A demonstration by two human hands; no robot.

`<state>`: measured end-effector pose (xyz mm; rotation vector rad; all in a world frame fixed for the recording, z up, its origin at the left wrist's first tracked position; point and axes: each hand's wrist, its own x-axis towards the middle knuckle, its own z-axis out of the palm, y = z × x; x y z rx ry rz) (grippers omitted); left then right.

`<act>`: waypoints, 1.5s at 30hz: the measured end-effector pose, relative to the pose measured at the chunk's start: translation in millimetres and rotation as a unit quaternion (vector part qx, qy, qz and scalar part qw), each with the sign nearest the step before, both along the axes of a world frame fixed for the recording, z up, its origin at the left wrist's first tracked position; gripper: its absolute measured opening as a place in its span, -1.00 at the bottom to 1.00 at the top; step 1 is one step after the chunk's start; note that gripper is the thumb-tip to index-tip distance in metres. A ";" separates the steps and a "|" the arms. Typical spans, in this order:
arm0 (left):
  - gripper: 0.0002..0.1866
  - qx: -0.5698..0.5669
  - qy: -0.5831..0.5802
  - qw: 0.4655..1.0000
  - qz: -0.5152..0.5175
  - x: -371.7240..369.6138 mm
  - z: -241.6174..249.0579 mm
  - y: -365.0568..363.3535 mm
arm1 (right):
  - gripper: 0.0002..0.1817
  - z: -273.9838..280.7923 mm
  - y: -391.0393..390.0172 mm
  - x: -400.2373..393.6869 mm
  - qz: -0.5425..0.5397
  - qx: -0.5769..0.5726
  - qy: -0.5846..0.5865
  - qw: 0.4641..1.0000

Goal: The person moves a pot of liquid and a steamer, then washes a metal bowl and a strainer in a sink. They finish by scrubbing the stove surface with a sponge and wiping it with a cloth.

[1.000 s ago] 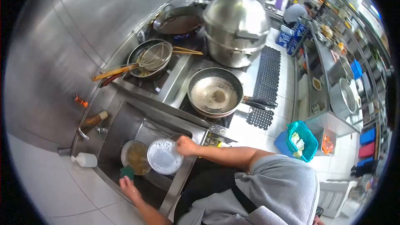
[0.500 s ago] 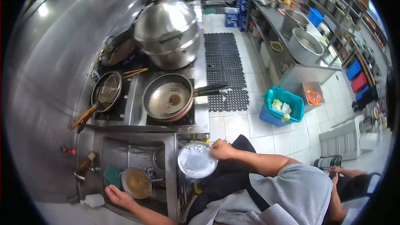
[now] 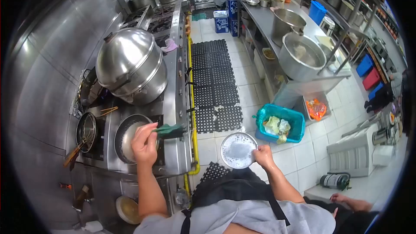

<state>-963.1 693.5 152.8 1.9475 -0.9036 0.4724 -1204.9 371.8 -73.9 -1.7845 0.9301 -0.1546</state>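
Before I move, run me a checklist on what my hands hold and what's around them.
1. Green pad secured: ok, gripped in the left hand.
2. Sudsy vessel secured: ok, the right hand grips it at one side.
3. Suds off the vessel's visible face: not ok, foam spots it.
4. Vessel over the sink: not ok, it is held out on the floor side.
5. Pad clear of the frying pan: cannot tell, this view doesn't settle its height.
6. Vessel's far face clean: cannot tell, it is hidden.
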 end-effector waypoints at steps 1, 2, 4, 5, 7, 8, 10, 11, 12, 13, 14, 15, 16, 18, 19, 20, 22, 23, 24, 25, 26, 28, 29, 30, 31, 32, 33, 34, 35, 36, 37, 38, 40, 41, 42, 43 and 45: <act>-0.89 -0.005 0.000 1.000 0.006 14.0 -11.1 -18.2 | -0.81 -2.7 -22.2 5.3 -0.006 -0.013 0.001 1.000; -0.91 -0.078 0.064 0.995 0.001 29.0 -26.4 -35.0 | -0.81 -4.4 -41.7 10.5 0.001 -0.019 0.001 1.000; -0.91 -0.155 0.121 0.980 0.020 49.1 -34.3 -68.3 | -0.81 -11.5 -79.0 29.3 -0.059 0.042 -0.066 0.995; -0.92 -0.124 0.110 0.986 0.026 61.0 -37.0 -80.5 | -0.81 -17.9 -98.6 40.7 -0.052 0.040 -0.069 0.995; -0.90 -0.103 0.165 0.980 0.034 83.7 -38.9 -103.7 | -0.82 -16.7 -128.9 69.0 -0.054 0.051 -0.046 0.996; -0.90 -0.104 0.169 0.979 0.041 98.7 -44.0 -113.1 | -0.84 -17.9 -142.0 83.0 -0.073 0.086 -0.054 0.992; -0.89 -0.150 0.311 0.938 0.023 133.8 -58.5 -135.2 | -0.84 -32.4 -170.4 116.9 -0.080 0.096 -0.035 0.992; -0.89 -0.159 0.317 0.935 0.029 152.1 -70.4 -145.9 | -0.84 -38.2 -186.3 135.2 -0.095 0.107 -0.023 0.990; -0.89 -0.119 0.314 0.941 0.034 174.9 -83.0 -158.4 | -0.85 -36.7 -198.0 157.4 -0.101 0.141 -0.031 0.984; -0.88 -0.080 0.313 0.946 0.038 198.0 -90.8 -173.4 | -0.87 -29.1 -208.0 182.7 -0.104 0.117 -0.012 0.988; -0.86 -0.099 0.365 0.925 0.018 217.7 -98.0 -190.3 | -0.89 -31.1 -220.2 211.2 -0.114 0.135 -0.022 0.984; -0.86 -0.109 0.372 0.921 0.021 241.8 -118.5 -202.9 | -0.90 -36.4 -232.1 234.2 -0.126 0.156 -0.031 0.979; -0.84 -0.126 0.401 0.907 0.024 268.5 -146.8 -220.8 | -0.94 -49.8 -253.4 255.9 -0.096 0.065 0.000 0.993; -0.77 -0.131 0.449 0.882 0.062 314.2 -173.2 -251.7 | -0.96 -42.4 -277.9 315.4 -0.118 0.109 -0.007 0.987; -0.74 -0.131 0.459 0.874 0.095 334.7 -176.3 -270.3 | -0.95 -38.7 -286.5 347.7 -0.118 0.112 -0.010 0.987; -0.74 -0.140 0.452 0.874 0.106 355.2 -177.1 -290.3 | -0.95 -33.4 -298.1 378.5 -0.111 0.115 -0.003 0.987; -0.73 -0.128 0.404 0.895 0.137 391.5 -162.0 -330.7 | -0.92 -10.3 -314.9 442.9 -0.096 0.117 0.007 0.989; -0.72 -0.110 0.358 0.913 0.160 410.0 -151.8 -349.3 | -0.92 -6.2 -325.3 473.5 -0.088 0.122 0.009 0.989; -0.73 -0.124 0.378 0.904 0.154 430.6 -150.6 -364.6 | -0.91 -4.6 -337.9 506.7 -0.085 0.104 0.015 0.991; -0.72 -0.150 0.384 0.896 0.166 452.8 -146.6 -380.5 | -0.89 -5.0 -351.2 541.3 -0.083 0.085 0.020 0.993; -0.72 -0.154 0.371 0.899 0.176 474.7 -142.9 -390.8 | -0.89 -8.7 -365.2 575.5 -0.075 0.089 0.018 0.993; -0.72 -0.160 0.344 0.904 0.199 525.8 -136.1 -407.8 | -0.89 -17.3 -393.4 648.2 -0.045 0.100 -0.020 0.994; -0.72 -0.160 0.329 0.906 0.213 549.1 -136.7 -410.0 | -0.89 -19.3 -404.1 683.1 -0.035 0.104 -0.017 0.994; -0.71 -0.182 0.328 0.901 0.219 577.5 -154.8 -410.0 | -0.89 -16.5 -413.4 720.8 -0.008 0.112 -0.047 0.993; -0.70 -0.201 0.306 0.900 0.237 600.3 -152.3 -412.3 | -0.88 -16.4 -424.1 759.0 0.023 0.120 -0.075 0.990; -0.70 -0.209 0.306 0.895 0.250 619.8 -152.6 -409.5 | -0.88 -18.4 -431.8 794.0 0.039 0.124 -0.069 0.989; -0.71 -0.222 0.301 0.889 0.264 637.6 -151.0 -407.5 | -0.88 -20.7 -442.4 835.3 0.099 0.115 -0.060 0.987; -0.71 -0.220 0.283 0.883 0.303 651.0 -146.2 -406.6 | -0.88 -18.8 -449.9 877.5 0.160 0.105 -0.052 0.980; -0.71 -0.215 0.267 0.876 0.339 663.3 -141.9 -404.6 | -0.88 -17.7 -453.2 914.8 0.179 0.105 -0.049 0.977; -0.72 -0.247 0.279 0.853 0.366 672.2 -141.1 -402.1 | -0.87 -14.5 -453.5 950.6 0.221 0.108 -0.049 0.968; -0.72 -0.270 0.275 0.828 0.408 682.7 -139.5 -401.4 | -0.86 -3.8 -449.5 991.1 0.265 0.109 -0.048 0.957; -0.71 -0.293 0.267 0.810 0.433 689.5 -138.4 -399.4 | -0.85 4.0 -440.2 1026.6 0.283 0.121 -0.041 0.951; -0.71 -0.321 0.258 0.770 0.488 699.6 -124.7 -401.0 | -0.83 13.4 -419.7 1093.7 0.346 0.139 -0.047 0.927; -0.71 -0.352 0.239 0.762 0.488 706.0 -144.7 -391.5 | -0.82 12.2 -410.9 1125.4 0.370 0.139 -0.042 0.917; -0.72 -0.374 0.231 0.748 0.497 712.5 -146.7 -390.6 | -0.82 22.4 -393.1 1153.5 0.393 0.140 -0.039 0.908; -0.74 -0.396 0.223 0.735 0.503 720.4 -148.3 -390.9 | -0.81 32.5 -375.8 1178.6 0.419 0.148 -0.040 0.895; -0.76 -0.438 0.226 0.711 0.502 739.8 -157.7 -390.8 | -0.78 54.7 -339.7 1218.2 0.459 0.159 -0.040 0.873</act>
